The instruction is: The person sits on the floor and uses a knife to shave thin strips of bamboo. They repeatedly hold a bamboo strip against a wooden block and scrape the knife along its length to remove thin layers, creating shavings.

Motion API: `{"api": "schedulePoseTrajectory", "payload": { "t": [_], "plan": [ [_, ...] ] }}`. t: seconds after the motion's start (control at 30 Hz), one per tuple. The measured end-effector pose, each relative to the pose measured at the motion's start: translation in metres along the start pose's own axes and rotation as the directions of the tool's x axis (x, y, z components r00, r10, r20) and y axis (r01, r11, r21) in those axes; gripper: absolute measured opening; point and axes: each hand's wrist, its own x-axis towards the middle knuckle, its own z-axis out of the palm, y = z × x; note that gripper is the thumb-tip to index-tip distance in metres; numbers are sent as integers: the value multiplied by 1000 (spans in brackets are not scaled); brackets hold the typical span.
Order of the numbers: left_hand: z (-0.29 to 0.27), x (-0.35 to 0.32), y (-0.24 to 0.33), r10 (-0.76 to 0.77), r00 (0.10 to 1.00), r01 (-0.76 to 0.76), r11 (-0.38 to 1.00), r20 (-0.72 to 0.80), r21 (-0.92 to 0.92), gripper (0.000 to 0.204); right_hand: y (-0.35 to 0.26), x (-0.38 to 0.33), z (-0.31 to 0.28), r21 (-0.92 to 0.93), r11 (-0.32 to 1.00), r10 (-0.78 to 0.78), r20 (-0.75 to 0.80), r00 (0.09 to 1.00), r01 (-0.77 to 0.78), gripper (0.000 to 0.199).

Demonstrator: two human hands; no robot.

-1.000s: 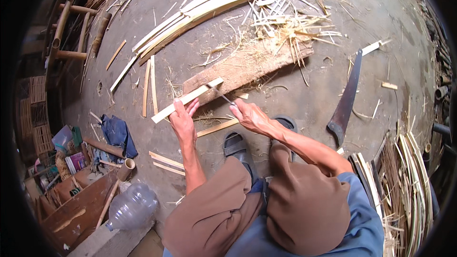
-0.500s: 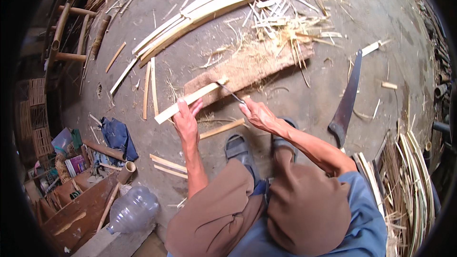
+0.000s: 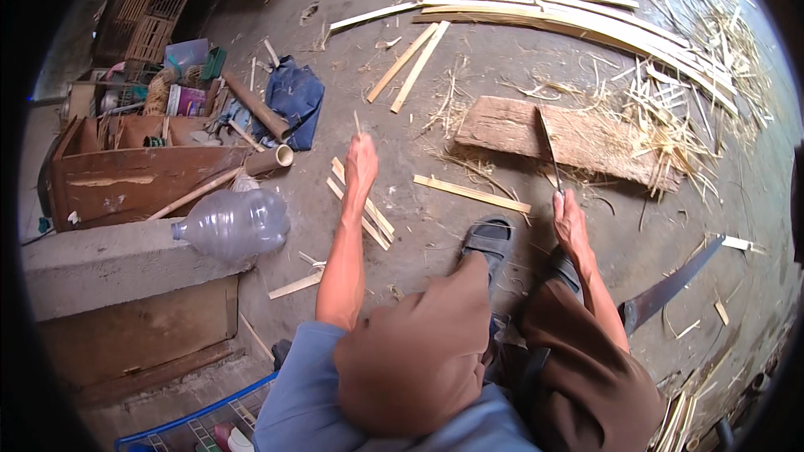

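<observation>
Bamboo work on a bare concrete floor (image 3: 469, 109). Left hand (image 3: 362, 161) is out ahead of the left knee, fingers curled narrow around a thin sliver (image 3: 357, 123) that sticks up just above the fist; sliver is tiny, can't tell its full length. Right hand (image 3: 569, 222) sits over the right knee, fingers wrapped around the handle of a knife (image 3: 548, 149); its dark narrow blade points away from the person, tip over the near edge of a weathered wooden plank (image 3: 578, 134), can't tell if it touches. Hands are well apart. A split bamboo strip (image 3: 471, 193) lies flat on the floor between the two hands, just short of the plank. More short strips (image 3: 362, 205) lie under and just beside the left forearm. Dark sandal (image 3: 488, 238) on the floor between the knees. Hand saw (image 3: 670, 289) lies on the floor to the right of the right leg, near it. Long pale bamboo slats (image 3: 569, 17) are piled beyond the plank, with loose shavings to the right. Far left: clear plastic bottle (image 3: 234, 224) on its side on a concrete step, rust-brown wooden box (image 3: 138, 184) behind it, blue cloth (image 3: 293, 100) crumpled on the floor further out.
</observation>
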Motion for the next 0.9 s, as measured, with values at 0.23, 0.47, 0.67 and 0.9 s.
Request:
{"api": "schedulePoseTrajectory", "payload": {
  "t": [0.23, 0.47, 0.67, 0.9],
  "plan": [
    [61, -62, 27, -163, 985, 173, 910, 58, -377, 50, 15, 1, -4, -72, 997, 24, -22, 999, -25, 29],
    [76, -91, 127, 421, 872, -283, 851, 251, -443, 29, 10, -11, -20, -23, 997, 77, 21, 997, -76, 32],
    [65, -100, 107, 237, 930, 19, 733, 282, -680, 18, -13, -27, -34, 58, 997, 60, -43, 997, -58, 33],
    [-36, -69, 171, 440, 572, 819, -364, 693, -444, 44, -2, -28, -37, 100, 995, -5, -234, 972, 29, 26]
  ]
}}
